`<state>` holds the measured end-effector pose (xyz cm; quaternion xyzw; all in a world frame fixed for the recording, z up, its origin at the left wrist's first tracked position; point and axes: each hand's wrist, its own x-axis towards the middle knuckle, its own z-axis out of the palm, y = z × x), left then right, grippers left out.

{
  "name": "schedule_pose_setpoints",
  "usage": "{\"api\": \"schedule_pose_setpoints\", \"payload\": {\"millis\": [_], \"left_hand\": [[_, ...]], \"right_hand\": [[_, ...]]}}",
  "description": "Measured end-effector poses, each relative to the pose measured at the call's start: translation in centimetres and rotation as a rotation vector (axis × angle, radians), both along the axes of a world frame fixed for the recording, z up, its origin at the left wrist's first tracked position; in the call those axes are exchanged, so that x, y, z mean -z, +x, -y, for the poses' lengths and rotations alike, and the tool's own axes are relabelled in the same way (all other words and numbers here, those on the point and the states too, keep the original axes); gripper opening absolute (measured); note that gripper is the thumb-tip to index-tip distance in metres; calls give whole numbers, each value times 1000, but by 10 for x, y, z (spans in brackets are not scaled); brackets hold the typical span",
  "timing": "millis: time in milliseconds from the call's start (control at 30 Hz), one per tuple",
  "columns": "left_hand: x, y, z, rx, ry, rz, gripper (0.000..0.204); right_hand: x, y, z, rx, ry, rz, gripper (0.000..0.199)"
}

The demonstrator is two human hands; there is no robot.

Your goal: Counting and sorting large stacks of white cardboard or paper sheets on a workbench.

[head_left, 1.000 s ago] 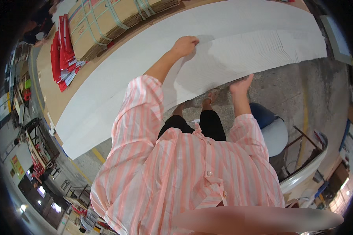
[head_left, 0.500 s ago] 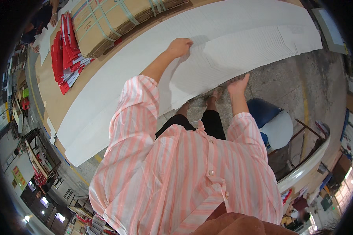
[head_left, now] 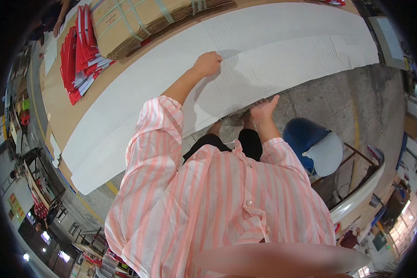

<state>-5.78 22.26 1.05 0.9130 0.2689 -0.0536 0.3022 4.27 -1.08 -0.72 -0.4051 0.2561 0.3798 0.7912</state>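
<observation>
Large white paper sheets (head_left: pixel 268 69) lie across the table in a long overlapping layer, their staggered edges showing as fine lines toward the right. My left hand (head_left: pixel 207 64) is closed at the far edge of this upper layer, its fingertips pinching the paper. At the near edge is my right hand (head_left: pixel 264 110), palm up, with the thumb stretched out to the side. Its other fingers reach toward the underside of the edge and are partly hidden. Another white sheet (head_left: pixel 120 111) spreads beneath and to the left.
A strapped cardboard bundle (head_left: pixel 139 23) sits at the table's far side, beside a fanned pile of red and white printed pieces (head_left: pixel 78 55). To my right stands a blue and white stool or chair (head_left: pixel 317 146). Another person's arm (head_left: pixel 61 18) shows at the far left.
My right hand has slid left along the near edge of the paper. My left hand has shifted slightly left and nearer, still at the sheets. The view has moved a little.
</observation>
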Motion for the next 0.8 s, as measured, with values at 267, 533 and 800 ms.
{"api": "schedule_pose_setpoints", "payload": {"millis": [267,533,800], "left_hand": [[17,-36,-6,-93,-59,213,27],[1,-126,-24,-92,-158,-72,27],[7,-133,-11,-87,-74,106,26]], "right_hand": [[-1,-14,15,-100,-201,-164,68],[2,-70,45,-2024,-266,1470,33],[-7,-99,21,-2161,-279,1530,33]]}}
